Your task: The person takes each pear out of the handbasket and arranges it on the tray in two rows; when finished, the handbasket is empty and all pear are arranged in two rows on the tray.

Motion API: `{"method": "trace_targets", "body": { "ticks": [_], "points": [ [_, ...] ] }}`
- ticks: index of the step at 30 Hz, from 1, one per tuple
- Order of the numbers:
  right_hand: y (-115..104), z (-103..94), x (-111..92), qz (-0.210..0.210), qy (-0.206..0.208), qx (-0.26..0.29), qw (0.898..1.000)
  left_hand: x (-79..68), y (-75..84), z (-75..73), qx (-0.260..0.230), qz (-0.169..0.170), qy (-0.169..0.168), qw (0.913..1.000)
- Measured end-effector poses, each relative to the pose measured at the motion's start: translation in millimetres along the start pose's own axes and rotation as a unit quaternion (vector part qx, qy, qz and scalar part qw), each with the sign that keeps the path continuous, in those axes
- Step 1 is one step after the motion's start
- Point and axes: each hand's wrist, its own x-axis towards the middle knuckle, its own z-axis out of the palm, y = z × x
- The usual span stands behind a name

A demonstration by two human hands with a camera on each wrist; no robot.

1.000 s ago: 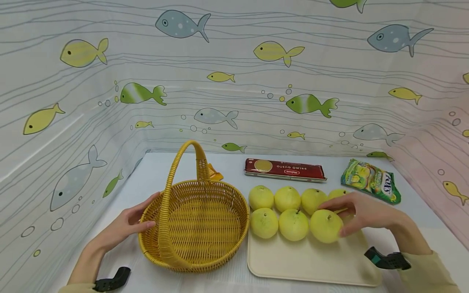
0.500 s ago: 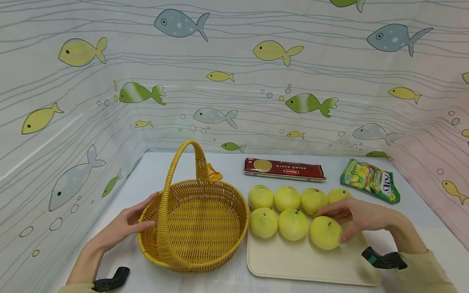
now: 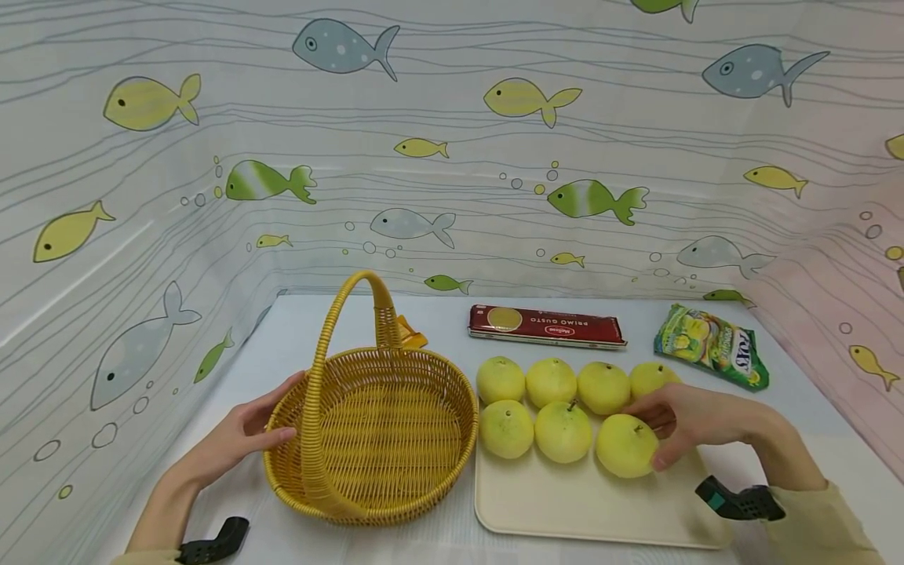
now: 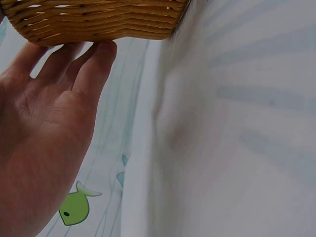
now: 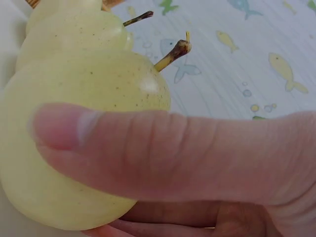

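Note:
My right hand [image 3: 695,420] holds a round yellow pear [image 3: 627,446] at the front right of a group on a cream tray [image 3: 593,510]. Its thumb [image 5: 123,148] lies across the pear's side in the right wrist view; the other fingers go behind the fruit, partly hidden. My left hand [image 3: 243,435] holds the left side of a yellow wicker basket [image 3: 395,439], thumb over the rim and fingers on the outer wall. In the left wrist view, fingertips touch the woven side [image 4: 98,24]. Two more pears, such as the near one [image 3: 563,431], stand left of the held pear.
A row of pears [image 3: 552,383] stands behind. Farther back lie a red Primo Gusto packet [image 3: 547,326] and a green Fox's bag [image 3: 712,345]. An orange object [image 3: 411,333] shows behind the basket, whose tall handle [image 3: 321,392] arches up. Fish-printed sheeting [image 3: 452,196] walls the table.
The held pear has come down slightly towards the tray, then stayed nearly in place with the right hand round it. Left hand and basket look unmoved; the head view shifts slightly.

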Motion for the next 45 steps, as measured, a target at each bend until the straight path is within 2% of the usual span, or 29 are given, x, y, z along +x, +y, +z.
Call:
{"method": "trace_targets", "body": {
  "ticks": [10, 16, 20, 27, 37, 40, 45],
  "points": [
    [-4, 1.7, 0, 0.004, 0.024, -0.021, 0.999, -0.6, 1.5, -0.7, -0.005, -0.001, -0.004, 1.0000],
    [-6, 0.6, -1, 0.028, 0.045, -0.040, 0.998, 1.6, 2.3, -1.7, 0.015, -0.001, 0.001, 0.9999],
    [-10, 0.7, -4, 0.035, 0.049, -0.047, 0.997, 1.2, 3.0, -2.0, 0.010, 0.001, -0.002, 1.0000],
    [-15, -4.5, -16, 0.001, 0.064, -0.072, 0.995, -1.8, 1.3, -1.4, 0.001, -0.002, -0.001, 1.0000],
    [-13, -16.9, -42, -0.011, 0.096, -0.101, 0.990, -1.3, 0.8, -0.8, 0.003, -0.005, -0.002, 1.0000],
    [-12, -20.2, -50, 0.007, 0.116, -0.126, 0.985, -0.4, 1.4, -0.8, 0.004, -0.007, -0.002, 1.0000],
    [-11, -23.1, -60, 0.070, 0.155, -0.141, 0.975, 0.7, 0.5, -0.3, -0.004, -0.009, -0.007, 0.9999]
  ]
}}
